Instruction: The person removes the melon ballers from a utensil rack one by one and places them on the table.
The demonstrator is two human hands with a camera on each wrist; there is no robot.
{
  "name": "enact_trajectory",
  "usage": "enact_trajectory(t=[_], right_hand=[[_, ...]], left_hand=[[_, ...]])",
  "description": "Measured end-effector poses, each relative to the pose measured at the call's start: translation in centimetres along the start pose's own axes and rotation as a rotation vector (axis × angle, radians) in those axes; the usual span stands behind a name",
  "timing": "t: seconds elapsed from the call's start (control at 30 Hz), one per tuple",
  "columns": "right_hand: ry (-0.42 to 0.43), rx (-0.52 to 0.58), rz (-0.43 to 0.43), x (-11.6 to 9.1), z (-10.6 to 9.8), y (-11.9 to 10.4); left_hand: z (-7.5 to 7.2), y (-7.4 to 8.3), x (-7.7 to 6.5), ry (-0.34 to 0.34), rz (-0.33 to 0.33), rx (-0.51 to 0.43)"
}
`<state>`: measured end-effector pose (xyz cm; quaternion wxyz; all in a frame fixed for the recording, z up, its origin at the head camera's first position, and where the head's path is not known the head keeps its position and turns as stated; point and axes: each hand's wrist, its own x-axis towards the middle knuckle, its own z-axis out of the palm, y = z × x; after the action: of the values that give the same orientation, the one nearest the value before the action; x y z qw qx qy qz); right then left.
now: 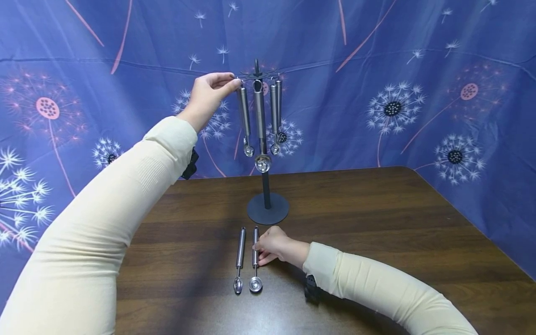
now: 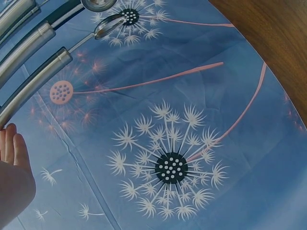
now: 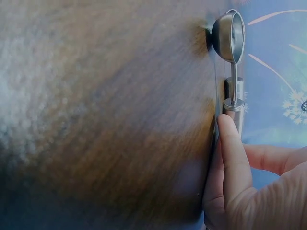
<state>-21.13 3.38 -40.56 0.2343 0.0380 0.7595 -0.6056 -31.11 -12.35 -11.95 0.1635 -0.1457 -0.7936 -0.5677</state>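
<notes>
My left hand is raised to the top of a black stand, its thumb and fingers pinching the upper end of the leftmost hanging melon baller. That tool's steel handle shows beside the fingertips in the left wrist view. Down on the table, my right hand grips the handle of another melon baller, thumb and fingers on either side. Its round, deep bowl points away from the hand in the right wrist view. A steel scoop with a narrow bowl lies parallel, just left of it.
Several more steel scoops hang from the stand's hooks, including a larger one at the front. The stand's round base rests on the brown wooden table. A blue cloth with dandelion prints hangs behind the table.
</notes>
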Motion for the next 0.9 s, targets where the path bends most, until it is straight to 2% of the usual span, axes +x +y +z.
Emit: enact_trajectory(t=[0.43, 0.63, 0.9], right_hand=[[-0.022, -0.004, -0.011, -0.1, -0.4, 0.0], [-0.058, -0.006, -0.004, 0.1, -2.1, -0.5], [-0.026, 0.016, -0.001, 0.6, -4.6, -1.8]], left_hand=[[0.1, 0.1, -0.1, 0.002, -0.006, -0.04], [0.1, 0.5, -0.3, -0.024, -0.054, -0.068], [-0.2, 0.9, -0.3, -0.045, -0.095, -0.052]])
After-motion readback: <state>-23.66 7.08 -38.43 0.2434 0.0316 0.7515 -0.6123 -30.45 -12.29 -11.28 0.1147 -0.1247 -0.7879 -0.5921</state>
